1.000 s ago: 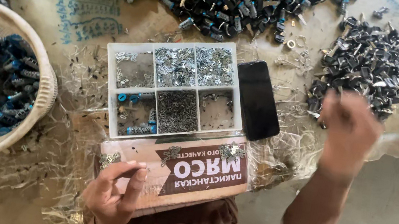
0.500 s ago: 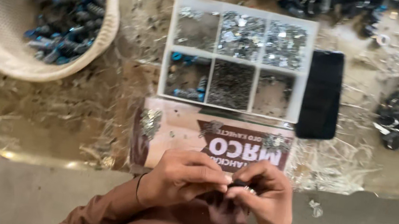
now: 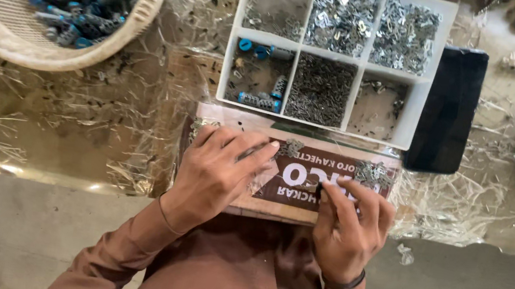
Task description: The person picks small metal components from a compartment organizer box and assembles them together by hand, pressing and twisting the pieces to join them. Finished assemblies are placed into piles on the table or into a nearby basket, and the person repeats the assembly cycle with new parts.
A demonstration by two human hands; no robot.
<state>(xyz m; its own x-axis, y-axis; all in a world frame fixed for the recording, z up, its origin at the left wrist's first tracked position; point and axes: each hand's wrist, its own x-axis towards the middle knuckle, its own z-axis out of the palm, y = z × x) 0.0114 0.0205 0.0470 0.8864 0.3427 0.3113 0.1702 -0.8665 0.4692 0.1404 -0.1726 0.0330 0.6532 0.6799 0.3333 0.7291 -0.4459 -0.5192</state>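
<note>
Both hands work small metal parts on a cardboard sheet [image 3: 277, 197] below a compartment tray [image 3: 419, 123].

The left hand [image 3: 216, 175] lies flat, fingers spread, holding nothing visible; the right hand [image 3: 348, 228] pinches a small dark part [image 3: 320, 188] at its fingertips. Risk: the tiny part may slip from the narrow pinch into the plastic wrap [image 3: 450, 205] and be lost.
</note>
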